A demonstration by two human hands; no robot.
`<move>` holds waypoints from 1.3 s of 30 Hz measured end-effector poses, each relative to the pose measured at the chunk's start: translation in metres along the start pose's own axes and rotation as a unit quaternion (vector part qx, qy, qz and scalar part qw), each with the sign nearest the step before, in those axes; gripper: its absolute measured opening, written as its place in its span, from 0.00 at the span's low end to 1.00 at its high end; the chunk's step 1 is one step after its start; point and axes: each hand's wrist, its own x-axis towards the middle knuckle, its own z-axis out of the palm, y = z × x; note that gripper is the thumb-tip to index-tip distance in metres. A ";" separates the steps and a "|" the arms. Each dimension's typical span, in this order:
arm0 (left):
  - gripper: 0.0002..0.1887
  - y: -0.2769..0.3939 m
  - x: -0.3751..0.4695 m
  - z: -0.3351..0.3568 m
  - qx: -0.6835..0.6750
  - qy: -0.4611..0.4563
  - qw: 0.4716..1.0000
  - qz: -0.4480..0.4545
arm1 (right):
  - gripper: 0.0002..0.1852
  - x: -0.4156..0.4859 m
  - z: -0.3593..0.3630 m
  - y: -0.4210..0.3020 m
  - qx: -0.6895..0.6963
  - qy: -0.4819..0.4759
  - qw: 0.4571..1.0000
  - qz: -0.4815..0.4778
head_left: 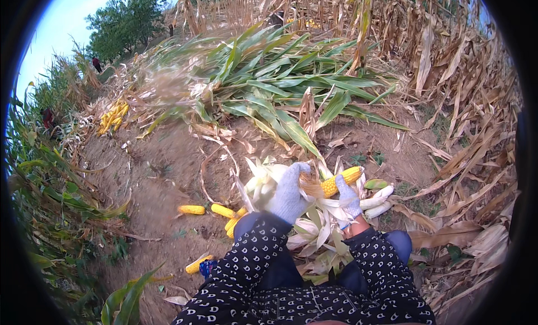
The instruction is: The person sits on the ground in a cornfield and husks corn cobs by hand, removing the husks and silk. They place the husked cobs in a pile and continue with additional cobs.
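My right hand (348, 199), in a pale knitted glove, grips a yellow corn ear (342, 181) from its near side, thumb across the kernels. The ear lies tilted, with peeled-back husk hanging beneath it. My left hand (290, 194), gloved alike, is closed around brown corn silk (310, 185) and husk at the ear's left end; its fingertips are partly hidden. Pale husks (262, 180) lie beyond and to the left of it. Loose husks (321, 234) pile between my knees. Two whitish ears (378, 202) rest right of my right hand.
Several husked yellow ears (192, 209) lie on the soil at left. A further heap of corn ears (113, 116) sits farther off. Cut green stalks (269, 79) spread ahead, and dry standing corn (433, 60) rises at right. A distant person (96, 65) is at upper left.
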 end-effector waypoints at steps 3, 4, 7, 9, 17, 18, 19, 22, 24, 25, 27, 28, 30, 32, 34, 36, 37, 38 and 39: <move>0.25 0.043 -0.003 -0.016 0.125 0.042 0.986 0.106 | 0.25 0.000 0.004 -0.013 0.045 0.029 0.998 -0.032; 0.31 0.050 -0.002 -0.018 0.118 0.039 0.990 0.073 | 0.25 -0.001 0.004 -0.016 0.020 0.027 0.997 -0.066; 0.26 0.046 0.002 -0.017 0.164 0.068 0.979 0.100 | 0.24 0.007 0.001 -0.021 -0.004 0.056 0.988 -0.142; 0.19 0.029 0.014 -0.012 -0.066 0.083 0.994 -0.013 | 0.23 0.014 -0.009 -0.024 -0.012 0.068 0.984 -0.162; 0.20 0.035 0.005 -0.029 0.031 0.134 0.989 -0.059 | 0.24 0.014 -0.021 -0.046 -0.317 0.154 0.914 -0.203; 0.18 0.040 0.009 -0.032 -0.192 0.190 0.948 -0.169 | 0.24 0.007 -0.015 -0.047 -0.354 0.173 0.896 -0.205; 0.18 0.045 0.011 -0.033 -0.250 0.210 0.927 -0.186 | 0.25 0.000 -0.008 -0.048 -0.412 0.167 0.869 -0.215; 0.20 0.051 0.017 -0.028 -0.184 0.216 0.949 -0.137 | 0.30 -0.018 0.016 -0.047 -0.580 0.148 0.779 -0.187; 0.26 0.049 0.012 -0.017 -0.117 0.126 0.981 -0.085 | 0.36 -0.032 0.028 -0.036 -0.666 0.114 0.723 -0.145; 0.31 0.048 0.010 -0.006 -0.064 0.061 0.993 -0.081 | 0.38 -0.036 0.035 -0.031 -0.679 0.081 0.719 -0.121; 0.36 0.045 -0.001 0.014 0.016 0.014 1.000 -0.021 | 0.40 -0.040 0.049 -0.014 -0.748 0.042 0.647 -0.143; 0.34 0.043 -0.001 0.021 -0.054 0.003 0.994 -0.090 | 0.39 -0.041 0.054 -0.011 -0.764 0.013 0.633 -0.129; 0.30 0.040 -0.003 0.028 -0.132 0.012 0.982 -0.134 | 0.37 -0.045 0.061 -0.007 -0.769 -0.003 0.635 -0.078; 0.25 0.040 -0.002 0.028 -0.140 0.036 0.979 -0.146 | 0.37 -0.048 0.063 -0.007 -0.724 0.002 0.685 -0.080; 0.20 0.041 0.001 0.023 -0.238 0.088 0.954 -0.162 | 0.38 -0.052 0.061 -0.008 -0.722 -0.022 0.679 -0.132; 0.12 0.043 0.006 0.015 -0.354 0.140 0.912 -0.155 | 0.38 -0.053 0.058 -0.007 -0.730 -0.008 0.678 -0.087; 0.11 0.044 0.008 0.011 -0.392 0.150 0.892 -0.171 | 0.38 -0.054 0.056 -0.006 -0.728 -0.019 0.682 -0.073; 0.10 0.044 0.010 0.005 -0.431 0.156 0.872 -0.173 | 0.38 -0.053 0.055 -0.004 -0.724 -0.029 0.687 -0.056; 0.10 0.044 0.011 0.002 -0.470 0.163 0.850 -0.174 | 0.38 -0.051 0.055 -0.002 -0.721 -0.041 0.690 -0.039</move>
